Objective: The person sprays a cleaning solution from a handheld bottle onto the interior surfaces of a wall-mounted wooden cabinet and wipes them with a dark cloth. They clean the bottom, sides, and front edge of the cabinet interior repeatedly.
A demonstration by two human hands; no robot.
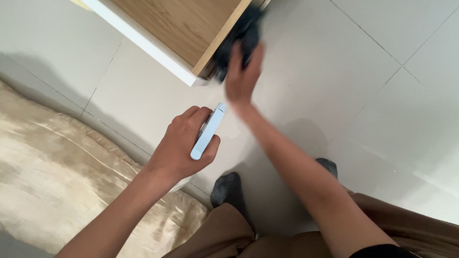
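Note:
My left hand [184,143] is closed around a pale blue phone [208,130], held edge-on above the floor. My right hand [243,71] is blurred with motion and reaches up to a dark cloth-like thing [241,31] at the edge of a wooden table [184,24]. The fingers lie against that dark thing; whether they grip it is unclear. Both forearms stretch forward from the bottom of the view.
The wooden table has a white side panel [143,40] and stands over pale floor tiles [373,95]. A beige satin cushion or bedding [57,177] lies at the left. Below are my grey-socked feet [227,188] and brown trousers [229,236].

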